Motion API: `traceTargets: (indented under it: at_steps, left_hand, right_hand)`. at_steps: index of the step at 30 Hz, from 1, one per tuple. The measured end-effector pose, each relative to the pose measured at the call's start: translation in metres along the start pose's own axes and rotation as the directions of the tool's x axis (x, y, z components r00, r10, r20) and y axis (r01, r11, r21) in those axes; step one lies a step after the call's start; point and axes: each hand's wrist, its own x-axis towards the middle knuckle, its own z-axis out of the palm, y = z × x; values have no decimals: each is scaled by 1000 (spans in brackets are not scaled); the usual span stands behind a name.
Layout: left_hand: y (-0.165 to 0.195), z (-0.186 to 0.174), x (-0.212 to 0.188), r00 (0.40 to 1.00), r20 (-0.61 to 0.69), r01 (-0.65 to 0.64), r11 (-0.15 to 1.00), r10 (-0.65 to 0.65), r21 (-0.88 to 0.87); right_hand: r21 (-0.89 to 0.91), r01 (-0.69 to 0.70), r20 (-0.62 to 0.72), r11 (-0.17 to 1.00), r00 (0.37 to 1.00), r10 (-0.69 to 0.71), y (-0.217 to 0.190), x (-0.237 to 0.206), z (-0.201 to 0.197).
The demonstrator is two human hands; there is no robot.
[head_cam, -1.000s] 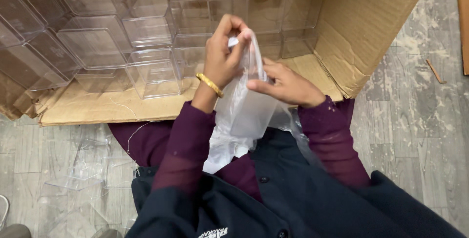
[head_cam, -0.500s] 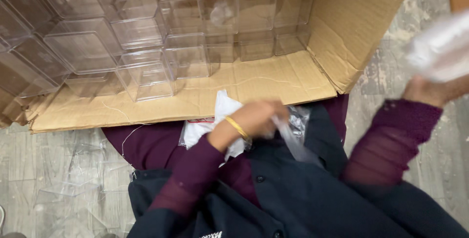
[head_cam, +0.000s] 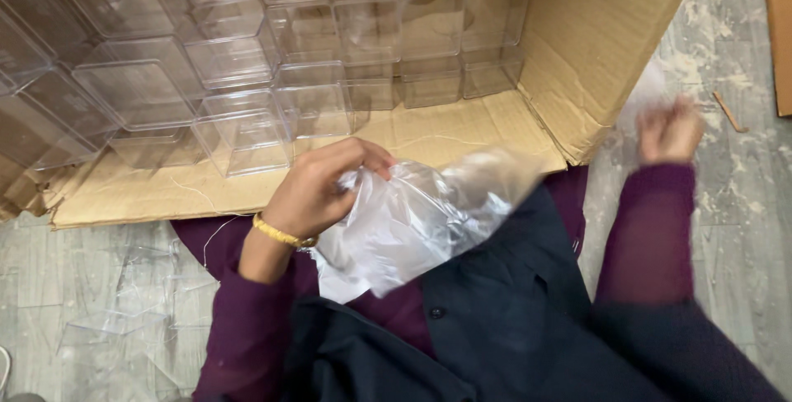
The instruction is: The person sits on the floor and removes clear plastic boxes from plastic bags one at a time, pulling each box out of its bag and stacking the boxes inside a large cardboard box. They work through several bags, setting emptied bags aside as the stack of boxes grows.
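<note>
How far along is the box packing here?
Done: clear plastic boxes fill most of the cardboard carton, stacked in rows. In hand: left hand grips a clear plastic bag in the lap; right hand is blurred, out over the floor. Left: the carton's bare front strip.

Clear bag (head_cam: 412, 220), gold bangle (head_cam: 283, 235), maroon sleeves (head_cam: 652, 229), dark navy garment (head_cam: 503, 319), brown cardboard box (head_cam: 594, 47), clear boxes (head_cam: 239, 130), grey mottled floor (head_cam: 742, 188).
</note>
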Motion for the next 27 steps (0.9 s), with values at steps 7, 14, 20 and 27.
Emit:
traceTargets:
  at_steps: [7, 14, 20, 27]
  left_hand:
    - [20, -27, -30, 998, -62, 18, 938, 4, 347]
    - [38, -44, -66, 997, 9, 64, 844, -81, 532]
    - [30, -39, -135, 926, 193, 292, 939, -325, 181]
    - [-72, -96, -167, 780, -508, 476, 874, -366, 101]
  right_hand:
    - [-45, 36, 494, 998, 869, -9, -40, -44, 196]
    - [-896, -59, 328, 440, 579, 746, 121, -139, 355]
    - [-595, 120, 750, 795, 438, 495, 186, -163, 387]
    - [-654, 127, 733, 746, 352, 583, 226, -184, 413]
